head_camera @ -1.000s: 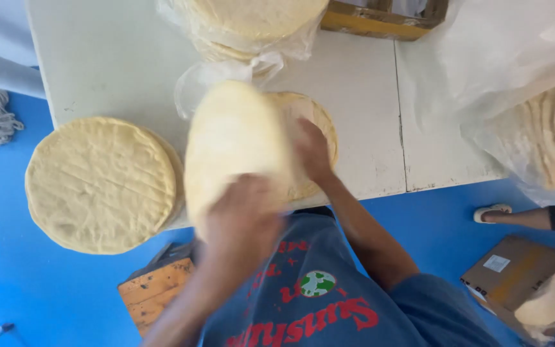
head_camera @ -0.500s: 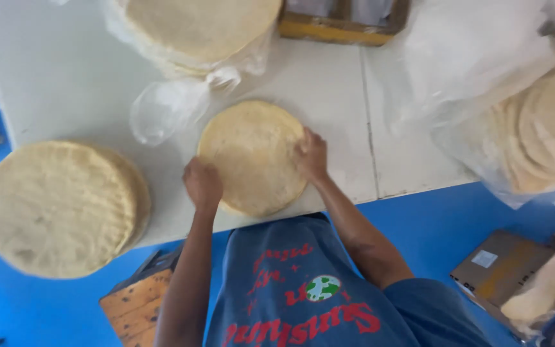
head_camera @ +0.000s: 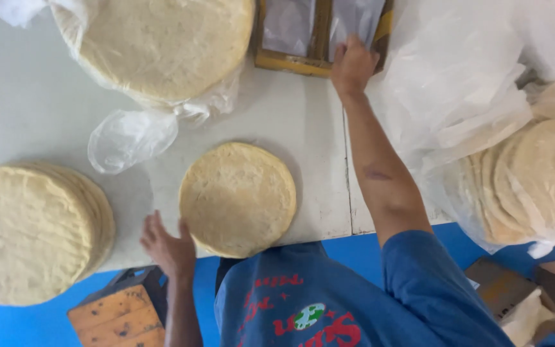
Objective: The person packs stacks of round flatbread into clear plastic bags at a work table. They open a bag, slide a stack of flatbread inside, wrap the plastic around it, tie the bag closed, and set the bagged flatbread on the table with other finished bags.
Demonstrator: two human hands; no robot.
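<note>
A small stack of flatbreads (head_camera: 237,198) was laid flat at the lower centre of the white surface (head_camera: 27,96), unbagged. The left hand (head_camera: 168,247) was spread open, empty, just beside it. The right hand (head_camera: 353,64) was stretched to the plastic bags (head_camera: 319,26) in the wooden tray (head_camera: 290,63) at the top; its grip could not be told.

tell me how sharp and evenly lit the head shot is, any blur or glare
Head view: soft, even daylight, with only a faint shadow beside the flat round on the white table. The clear plastic bags at upper right wash out pale, losing detail. The left hand and right hand look slightly soft; edges of the frame bend a little.
</note>
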